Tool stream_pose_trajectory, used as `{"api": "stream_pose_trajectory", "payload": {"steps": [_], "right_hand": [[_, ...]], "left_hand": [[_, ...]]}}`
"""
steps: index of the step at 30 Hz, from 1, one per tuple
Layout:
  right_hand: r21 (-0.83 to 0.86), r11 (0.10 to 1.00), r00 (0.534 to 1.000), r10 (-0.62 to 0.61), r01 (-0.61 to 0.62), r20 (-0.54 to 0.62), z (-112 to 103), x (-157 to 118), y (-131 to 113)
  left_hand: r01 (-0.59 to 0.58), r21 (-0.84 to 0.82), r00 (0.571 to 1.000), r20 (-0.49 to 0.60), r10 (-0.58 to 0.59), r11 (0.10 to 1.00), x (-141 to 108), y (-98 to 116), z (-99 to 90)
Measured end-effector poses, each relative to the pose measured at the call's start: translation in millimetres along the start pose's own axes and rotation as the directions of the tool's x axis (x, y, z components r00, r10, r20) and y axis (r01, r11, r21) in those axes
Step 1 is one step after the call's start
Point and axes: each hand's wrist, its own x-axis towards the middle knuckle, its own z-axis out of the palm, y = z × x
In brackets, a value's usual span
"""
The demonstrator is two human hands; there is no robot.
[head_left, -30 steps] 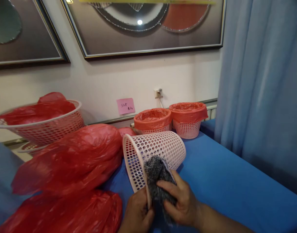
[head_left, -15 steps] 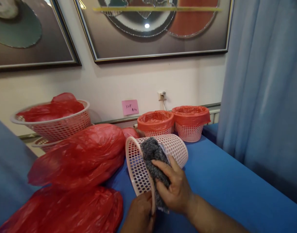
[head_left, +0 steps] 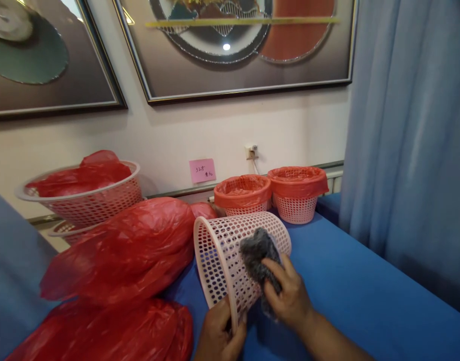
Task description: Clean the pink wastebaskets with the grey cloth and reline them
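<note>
A pale pink perforated plastic basket (head_left: 230, 240) lies tipped on its side over the blue surface, its mouth facing left. My left hand (head_left: 221, 331) is closed on the lower edge of its rim, thumb on the outside. Bunched in my right hand (head_left: 290, 296) is a fuzzy grey cloth (head_left: 260, 253), pressed against the basket's outer wall about midway along. Part of the cloth hides behind my right fingers.
Red plastic bags (head_left: 120, 250) are heaped at the left, beside a wide basket (head_left: 90, 203) holding more red plastic. Two small baskets lined with red bags, one near (head_left: 245, 195) and one farther right (head_left: 297, 193), stand by the wall. A blue curtain (head_left: 403, 125) hangs at the right.
My right hand has moved the cloth from the basket's rim rightward along its outer wall. The left hand still grips the rim, and more of its thumb shows.
</note>
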Motion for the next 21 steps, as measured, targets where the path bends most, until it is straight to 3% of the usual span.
{"api": "stream_pose_trajectory", "payload": {"steps": [4,7,9,12,14,16,18,21], "right_hand": [[-0.011,0.946,0.938,0.320,-0.325,-0.135,-3.3,19.3,51.1],[0.026,0.919,0.903,0.393,-0.394,-0.173,-4.2,24.8,62.9],[-0.001,0.944,0.930,0.324,-0.329,-0.171,-2.9,17.5,51.3],[-0.044,0.997,0.995,0.061,-0.065,-0.073,0.8,-8.7,17.6],[-0.042,0.991,0.991,-0.129,0.129,-0.018,2.7,-28.7,-3.3],[-0.042,0.970,0.970,-0.242,0.241,-0.013,3.0,-42.0,-16.0],[-0.042,0.962,0.963,-0.270,0.270,0.000,1.7,-43.5,-18.9],[-0.048,0.982,0.983,-0.182,0.182,0.003,-1.1,-26.8,-7.2]], "left_hand": [[0.026,0.052,1.000,-0.003,-0.026,0.998,-13.1,-11.2,5.3],[0.053,0.030,0.999,0.001,-0.053,0.998,-15.5,-13.3,9.6],[0.091,-0.003,0.996,0.012,-0.091,0.996,-14.5,-12.7,11.6],[0.120,-0.052,0.992,0.040,-0.118,0.991,-12.2,-10.3,12.3],[0.096,-0.088,0.994,0.065,-0.090,0.992,-11.1,-8.6,12.1],[0.073,-0.110,0.994,0.083,-0.064,0.991,-10.7,-7.6,11.9],[0.070,-0.100,0.995,0.078,-0.063,0.993,-10.9,-7.6,11.8],[0.083,-0.058,0.994,0.077,-0.079,0.995,-12.2,-8.7,11.6]]}}
